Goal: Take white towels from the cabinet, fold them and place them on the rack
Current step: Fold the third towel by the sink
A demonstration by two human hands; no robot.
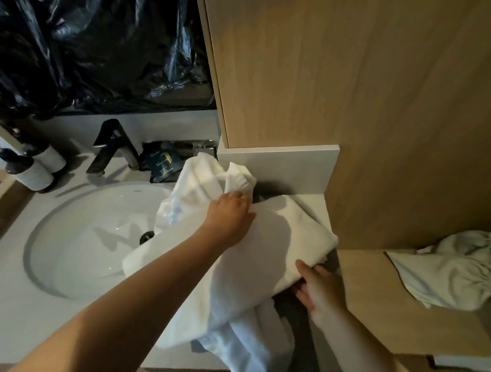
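L hand (230, 216) grips white towel (286, 241) on counter (18, 320) by sink (76, 241); R hand (318, 285) pinches its edge.

The scene is viewed from a single head-worn camera (wide-angle), aimed forward and down at close range over the washbasin (83, 255) and the wooden cabinet (377, 89) beside it.

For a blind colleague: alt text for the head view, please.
The left hand grips a white towel on the counter beside a sink while the right hand holds its near edge. A crumpled towel lies on a wooden shelf at right.
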